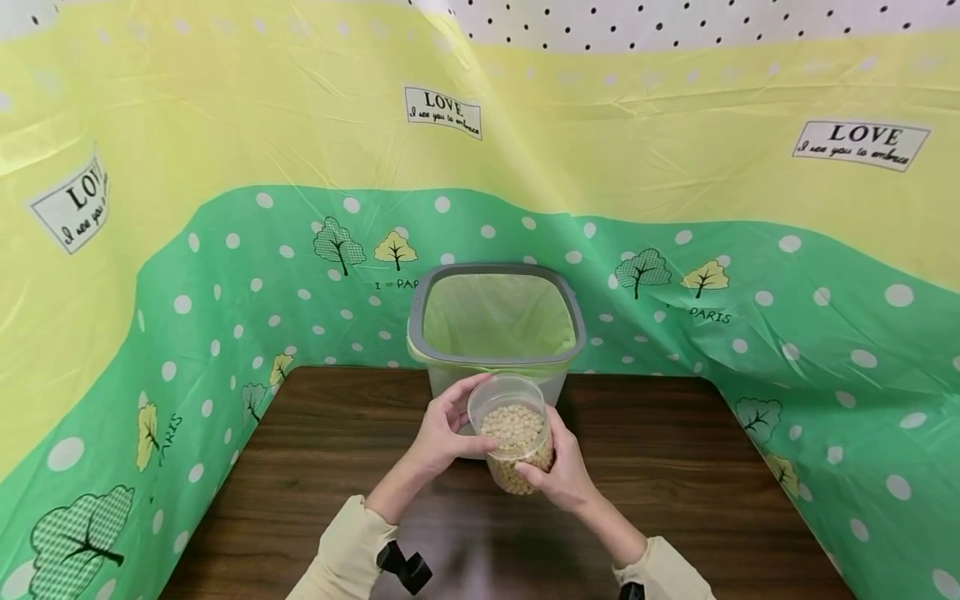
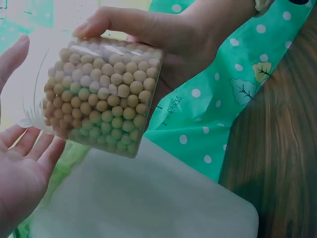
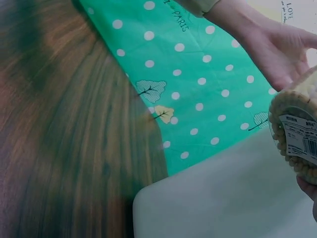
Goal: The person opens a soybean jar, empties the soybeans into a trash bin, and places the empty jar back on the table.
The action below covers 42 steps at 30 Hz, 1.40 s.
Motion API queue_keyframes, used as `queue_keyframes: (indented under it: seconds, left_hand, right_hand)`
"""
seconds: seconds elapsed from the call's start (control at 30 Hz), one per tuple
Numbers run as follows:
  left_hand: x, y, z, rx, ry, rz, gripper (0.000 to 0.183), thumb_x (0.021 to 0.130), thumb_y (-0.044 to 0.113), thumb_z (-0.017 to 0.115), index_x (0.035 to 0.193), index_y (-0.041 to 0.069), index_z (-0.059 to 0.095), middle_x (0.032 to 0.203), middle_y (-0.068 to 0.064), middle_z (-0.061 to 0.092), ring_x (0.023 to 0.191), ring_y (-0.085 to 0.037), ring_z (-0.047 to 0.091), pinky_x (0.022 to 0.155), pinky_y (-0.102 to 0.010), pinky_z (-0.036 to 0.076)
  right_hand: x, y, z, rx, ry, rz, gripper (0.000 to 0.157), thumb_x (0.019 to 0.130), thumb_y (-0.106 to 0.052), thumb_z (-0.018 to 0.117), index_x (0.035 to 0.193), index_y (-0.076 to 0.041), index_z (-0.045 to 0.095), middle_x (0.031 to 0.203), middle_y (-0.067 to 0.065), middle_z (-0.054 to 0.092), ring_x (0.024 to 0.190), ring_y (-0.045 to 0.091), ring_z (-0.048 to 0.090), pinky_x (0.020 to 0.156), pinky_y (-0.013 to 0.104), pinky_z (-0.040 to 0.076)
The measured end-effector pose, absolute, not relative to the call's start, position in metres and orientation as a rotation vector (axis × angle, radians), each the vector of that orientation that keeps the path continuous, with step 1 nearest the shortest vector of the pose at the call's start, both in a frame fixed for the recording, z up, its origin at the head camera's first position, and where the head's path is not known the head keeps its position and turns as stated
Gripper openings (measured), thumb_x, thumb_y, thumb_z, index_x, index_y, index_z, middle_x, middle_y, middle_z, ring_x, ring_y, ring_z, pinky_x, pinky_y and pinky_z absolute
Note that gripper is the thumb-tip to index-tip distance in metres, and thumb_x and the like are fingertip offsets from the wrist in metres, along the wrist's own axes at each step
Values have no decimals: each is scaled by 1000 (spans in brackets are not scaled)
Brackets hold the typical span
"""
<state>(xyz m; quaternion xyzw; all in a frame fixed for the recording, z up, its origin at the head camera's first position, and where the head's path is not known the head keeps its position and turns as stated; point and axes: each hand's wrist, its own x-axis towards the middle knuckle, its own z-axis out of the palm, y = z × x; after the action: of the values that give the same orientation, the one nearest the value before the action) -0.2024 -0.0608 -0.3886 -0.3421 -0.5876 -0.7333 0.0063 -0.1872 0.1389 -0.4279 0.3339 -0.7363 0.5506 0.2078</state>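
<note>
Against patterned curtain, dark table with bin toward far edge, room toward both side edges; above, before bin, tilted jar gripped between left hand and right hand.

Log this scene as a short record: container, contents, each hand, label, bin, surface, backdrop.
Container: clear jar, held in both hands
Contents: small tan balls
Left hand: grips near the jar's rim
Right hand: grips the jar's side
Label: barcoded, on the jar's base
Bin: grey-rimmed, green liner inside, beyond the jar
Surface: dark wooden table
Backdrop: patterned yellow-and-green sheet
</note>
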Motion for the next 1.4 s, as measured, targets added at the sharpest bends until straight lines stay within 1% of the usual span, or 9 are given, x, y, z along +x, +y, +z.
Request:
queue_keyframes:
  seconds: [0.23, 0.37, 0.5, 0.63, 0.83, 1.03, 1.13, 1.33, 1.4]
  left_hand:
    - [-200, -69, -388, -931, -1845, -2284, 85, 66, 22, 82, 132, -8, 38, 131, -28, 41, 110, -9, 49, 86, -23, 45]
    - [-199, -79, -391, -879, -1856, -2253, 86, 66, 21, 82, 133, -8, 37, 132, -29, 40, 111, -8, 49, 85, -21, 45]
    - [-197, -92, -396, -836, -1892, -2217, 80, 67, 8, 80, 133, -8, 37, 132, -28, 40, 114, -6, 48, 89, -20, 43]
    - [-194, -104, -406, -775, -1943, -2185, 77, 66, -6, 76, 132, -8, 37, 131, -29, 41, 114, -4, 48, 92, -21, 41]
    - [-193, -120, -426, -667, -2016, -2114, 75, 64, -13, 73, 131, -8, 39, 129, -28, 44, 112, -3, 49, 91, -21, 43]
    - [-191, -137, -446, -521, -2104, -2075, 74, 65, -11, 74, 131, -4, 41, 131, -24, 44, 112, -1, 48, 90, -17, 42]
    - [-192, -144, -457, -436, -2154, -2028, 73, 65, -8, 75, 130, -2, 43, 129, -22, 47, 110, -5, 49, 90, -19, 42]
    - [-196, -158, -488, -239, -2294, -1903, 74, 63, -1, 80, 129, -1, 45, 124, -18, 52, 112, -24, 50, 93, -38, 41]
    - [-197, -161, -499, -189, -2328, -1888, 76, 62, 1, 81, 129, -3, 44, 125, -18, 51, 114, -28, 49, 94, -40, 40]
  right_hand:
    - [-190, 144, -427, 895, -2029, 1464, 76, 66, -26, 71, 131, 0, 41, 113, 16, 56, 97, 12, 55, 79, 25, 47]
    - [-190, 148, -428, 870, -2031, 1473, 77, 64, -22, 71, 132, -2, 41, 116, 15, 55, 98, 13, 55, 80, 24, 46]
    - [-191, 154, -430, 847, -2035, 1459, 77, 62, -19, 71, 132, -4, 41, 116, 15, 55, 98, 13, 55, 81, 22, 46]
    - [-191, 158, -432, 828, -2042, 1440, 79, 61, -17, 72, 132, -2, 41, 116, 15, 55, 99, 12, 54, 82, 21, 45]
    - [-191, 164, -435, 825, -2036, 1432, 80, 58, -11, 72, 130, 6, 40, 115, 22, 53, 99, 11, 54, 81, 20, 45]
    - [-189, 167, -437, 789, -2053, 1449, 80, 61, -14, 72, 134, -3, 39, 117, 16, 54, 100, 11, 53, 83, 19, 43]
    - [-188, 169, -439, 774, -2064, 1450, 81, 61, -14, 71, 134, -4, 39, 118, 15, 54, 100, 11, 53, 83, 19, 43]
    - [-186, 170, -443, 759, -2073, 1438, 80, 61, -15, 71, 133, -4, 40, 117, 15, 54, 100, 10, 54, 84, 18, 43]
    - [-185, 170, -443, 760, -2069, 1442, 80, 61, -16, 71, 133, -3, 40, 117, 15, 54, 100, 10, 54, 84, 18, 43]
